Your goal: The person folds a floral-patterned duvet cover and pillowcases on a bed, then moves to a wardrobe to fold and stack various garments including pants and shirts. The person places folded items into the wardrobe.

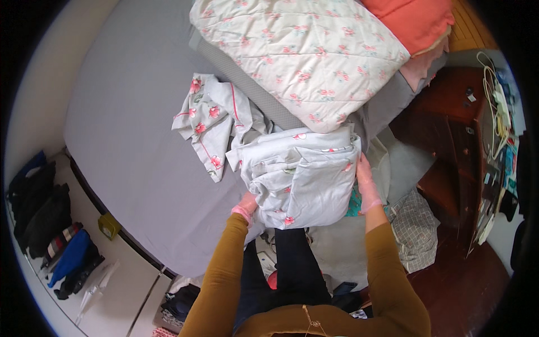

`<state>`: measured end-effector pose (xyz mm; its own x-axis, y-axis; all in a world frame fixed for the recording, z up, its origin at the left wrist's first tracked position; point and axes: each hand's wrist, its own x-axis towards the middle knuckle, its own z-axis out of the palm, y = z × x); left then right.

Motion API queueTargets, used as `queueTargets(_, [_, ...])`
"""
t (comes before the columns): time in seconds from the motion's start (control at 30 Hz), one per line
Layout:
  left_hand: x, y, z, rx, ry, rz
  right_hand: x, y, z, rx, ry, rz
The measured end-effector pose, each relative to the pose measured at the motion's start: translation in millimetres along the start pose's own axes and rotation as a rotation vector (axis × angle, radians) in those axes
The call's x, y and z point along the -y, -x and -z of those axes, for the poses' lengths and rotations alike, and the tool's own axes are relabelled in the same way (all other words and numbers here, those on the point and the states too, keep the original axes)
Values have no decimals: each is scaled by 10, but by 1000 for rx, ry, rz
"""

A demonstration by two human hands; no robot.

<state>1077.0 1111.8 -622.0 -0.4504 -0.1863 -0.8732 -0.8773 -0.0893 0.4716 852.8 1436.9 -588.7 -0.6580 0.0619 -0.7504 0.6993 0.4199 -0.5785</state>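
A thick folded bundle of pale grey cloth with pink flowers (pixel 320 185) lies at the bed's near edge between my hands. My left hand (pixel 247 205), in a thin pink glove, grips its lower left side, the fingers partly hidden by the cloth. On the right side, my right hand (pixel 365 179), gloved alike, holds the bundle's edge. Up and to the left, a loosely crumpled piece of matching flowered cloth (pixel 212 122) rests on the bed, close beside the bundle. A quilted floral blanket (pixel 307 54) lies just beyond the bundle.
The bed's grey sheet (pixel 139 126) spreads to the left. A coral pillow or cushion (pixel 414 23) sits at the upper right. Dark wooden furniture (pixel 446 109) stands right, near a white cable (pixel 490 105). Checked cloth (pixel 414 231) lies below right; dark clothes (pixel 46 215) hang far left.
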Motion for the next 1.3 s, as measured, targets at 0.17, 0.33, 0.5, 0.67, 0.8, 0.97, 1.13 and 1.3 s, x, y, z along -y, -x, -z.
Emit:
queueTargets(0.17, [140, -152, 34, 270, -521, -65, -57, 7, -9, 107, -89, 76])
queueTargets(0.33, [1, 332, -440, 423, -454, -348, -467, 287, 66, 64, -649, -270])
queueTargets(0.5, [-452, 1065, -815, 607, 96, -221, -411, 361, 196, 98, -741, -288])
queueTargets(0.67, [-421, 1389, -1166, 612, 484, -328, -434, 498, 335, 182, -723, -276])
queueTargets(0.8, [-529, 1685, -1056, 725, 336, -327, -508, 881, 472, 251, -714, -281])
queueTargets(0.97, [-627, 2040, -476, 752, 390, -304, -460, 1701, 529, 395, -712, -248])
queueTargets(1.13, [-329, 2508, 840, 610, 434, -96, 39, 2463, -314, 467, -619, -132])
queueTargets(1.3, [736, 3132, 2311, 92, 408, -263, 915, 3050, -2101, 718, -351, 159])
